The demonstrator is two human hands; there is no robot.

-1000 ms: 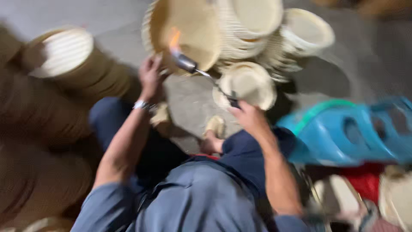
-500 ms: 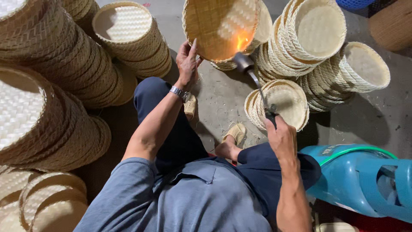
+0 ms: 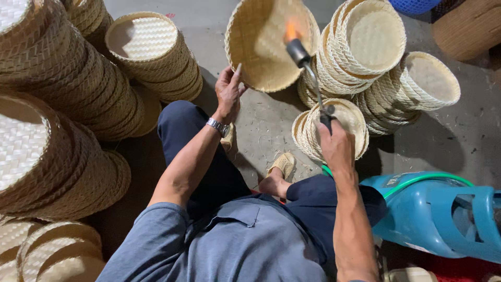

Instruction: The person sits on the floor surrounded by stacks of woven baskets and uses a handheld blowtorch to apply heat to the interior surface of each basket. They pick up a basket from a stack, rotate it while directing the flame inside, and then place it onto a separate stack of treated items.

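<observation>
Flame-singeing the inside of a woven bamboo basket (image 3: 266, 44), tilted up off the floor.
Left hand (image 3: 228, 93) clamps its rim; right hand (image 3: 336, 146) is closed on the gas torch (image 3: 309, 68), flame inside. Next, I judge: rotate basket, keep flame moving. Basket stacks (image 3: 376, 57) alongside.

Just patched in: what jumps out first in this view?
The orange flame at top centre, from a torch in the right hand, licking inside a woven basket that the left hand tilts by its rim. Stacks of woven baskets crowd the left, and a blue gas cylinder lies lower right.
</observation>
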